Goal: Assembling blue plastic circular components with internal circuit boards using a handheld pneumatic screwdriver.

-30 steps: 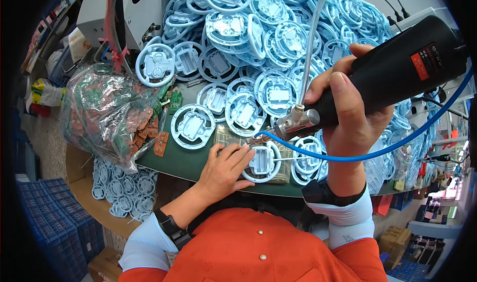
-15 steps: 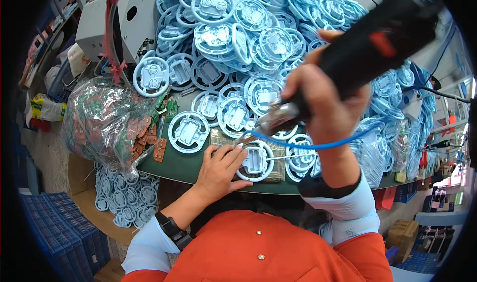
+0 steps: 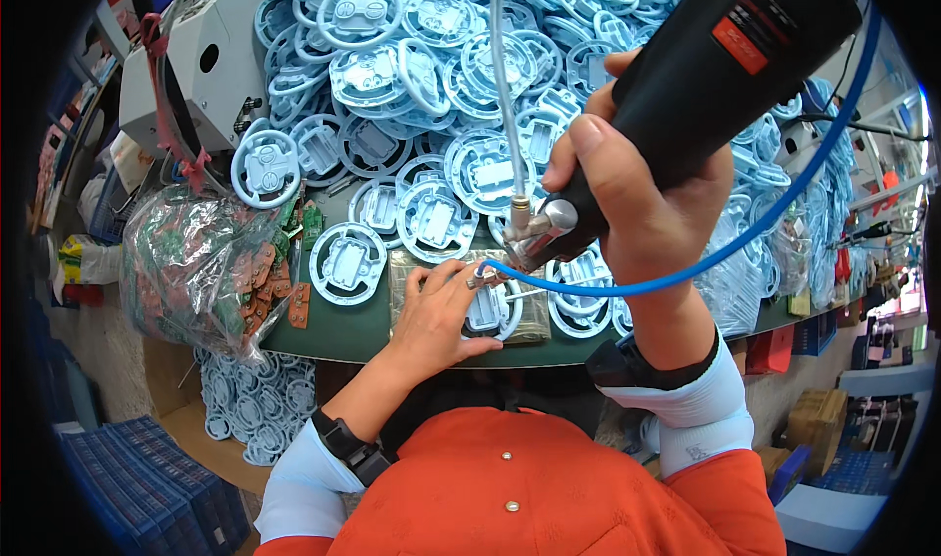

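Observation:
My right hand (image 3: 652,198) is wrapped round a thick black power screwdriver (image 3: 720,56), tilted with its metal nose (image 3: 537,234) down to the left. A blue hose (image 3: 676,279) and a clear tube (image 3: 508,95) join at the nose. Its tip meets a light-blue plastic toy steering wheel (image 3: 487,313) lying face down on a flat pad (image 3: 534,323). With the thumb along the near rim and fingertips by the tip, my left hand (image 3: 428,323) grips that wheel. The exact contact point is partly hidden by fingers and nose.
A big heap of light-blue steering wheels (image 3: 441,26) covers the back of the green table (image 3: 323,338). Left stand a grey machine (image 3: 201,75) and a plastic bag of circuit boards (image 3: 186,262). More wheels (image 3: 257,404) fill a carton below the table; blue crates (image 3: 147,478) stand lower left.
The screwdriver has steadied from a blur, and its clear tube now shows. Its nose is lower, near my left fingertips. The whole view has shifted slightly; my left hand stays at the wheel.

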Motion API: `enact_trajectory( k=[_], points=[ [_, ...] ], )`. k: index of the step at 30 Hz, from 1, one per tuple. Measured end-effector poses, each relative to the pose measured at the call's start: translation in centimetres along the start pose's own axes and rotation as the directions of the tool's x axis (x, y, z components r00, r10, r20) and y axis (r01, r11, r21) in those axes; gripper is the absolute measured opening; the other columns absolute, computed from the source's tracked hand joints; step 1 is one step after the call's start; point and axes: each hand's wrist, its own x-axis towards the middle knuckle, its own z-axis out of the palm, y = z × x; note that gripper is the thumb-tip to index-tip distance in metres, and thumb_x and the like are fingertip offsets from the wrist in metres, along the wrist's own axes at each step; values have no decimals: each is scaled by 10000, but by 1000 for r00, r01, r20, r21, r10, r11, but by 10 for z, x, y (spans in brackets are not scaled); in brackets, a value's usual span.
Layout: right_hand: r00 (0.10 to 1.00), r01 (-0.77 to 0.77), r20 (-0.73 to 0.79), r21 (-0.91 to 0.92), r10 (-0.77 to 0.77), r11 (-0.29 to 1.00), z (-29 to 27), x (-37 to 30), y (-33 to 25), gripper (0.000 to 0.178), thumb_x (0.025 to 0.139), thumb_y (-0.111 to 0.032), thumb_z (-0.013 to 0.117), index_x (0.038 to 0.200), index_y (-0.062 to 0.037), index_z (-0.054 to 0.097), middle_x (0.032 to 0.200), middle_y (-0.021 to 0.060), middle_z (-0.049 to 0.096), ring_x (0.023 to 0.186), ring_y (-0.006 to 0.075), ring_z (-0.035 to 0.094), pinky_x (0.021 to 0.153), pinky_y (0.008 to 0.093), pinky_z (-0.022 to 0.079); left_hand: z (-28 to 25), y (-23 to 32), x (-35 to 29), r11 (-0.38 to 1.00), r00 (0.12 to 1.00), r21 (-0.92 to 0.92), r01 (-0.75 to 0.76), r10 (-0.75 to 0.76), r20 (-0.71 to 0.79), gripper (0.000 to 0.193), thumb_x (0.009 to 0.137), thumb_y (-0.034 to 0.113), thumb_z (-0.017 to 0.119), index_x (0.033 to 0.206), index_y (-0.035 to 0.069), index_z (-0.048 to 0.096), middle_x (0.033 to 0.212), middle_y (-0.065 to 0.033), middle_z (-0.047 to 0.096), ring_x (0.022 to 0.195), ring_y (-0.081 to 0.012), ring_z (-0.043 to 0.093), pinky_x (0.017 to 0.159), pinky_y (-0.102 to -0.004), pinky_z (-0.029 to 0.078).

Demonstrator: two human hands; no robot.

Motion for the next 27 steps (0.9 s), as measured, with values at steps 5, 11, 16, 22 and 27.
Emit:
enact_trajectory(
  k=[5, 11, 16, 22, 27],
  points=[
    [998, 2, -57, 8, -2, 1000, 0, -8, 9, 341, 837, 16, 616, 1149, 60, 487, 765, 84, 582, 614, 172, 627, 578, 292, 511, 6, -1, -3, 999, 999, -36, 36, -35, 5, 776, 544, 437, 902, 1093, -12, 589, 1205, -198, 574, 1190, -355, 491, 988, -498, 318],
    [999, -41, 11, 45, 40, 998, 7, -9, 6, 377, 825, 38, 621, 1178, 65, 490, 766, 68, 587, 609, 150, 614, 580, 290, 509, 8, -1, -10, 996, 996, -24, 88, -88, 7, 1119, 553, 363, 917, 1449, 37, 331, 1294, -115, 552, 1258, -291, 469, 1006, -484, 310],
    [998, 56, -19, 71, -54, 996, -2, 10, -38, 402, 856, -50, 597, 1209, 100, 475, 752, 92, 589, 590, 172, 623, 573, 284, 501, 0, -3, -9, 986, 997, -143, 82, -80, 20, 1306, 563, 338, 923, 1533, 28, 105, 1361, -138, 551, 1275, -302, 486, 1048, -487, 288],
    [999, -20, 43, 65, 17, 998, 27, -6, -29, 428, 822, 2, 650, 1208, 77, 480, 775, 85, 590, 620, 180, 642, 586, 302, 518, 12, -26, -25, 965, 994, -236, 110, -101, 50, 1285, 549, 307, 932, 1526, 28, 145, 1370, -151, 536, 1261, -318, 491, 1090, -460, 278],
    [998, -35, 61, 183, 24, 983, 44, -13, -15, 424, 811, 8, 670, 1198, 53, 503, 774, 70, 589, 621, 170, 639, 584, 300, 521, 7, -24, -25, 948, 968, -227, 225, -190, 164, 995, 582, 358, 909, 1408, 53, 446, 1407, -163, 489, 1302, -305, 441, 1107, -443, 277]
  ],
)
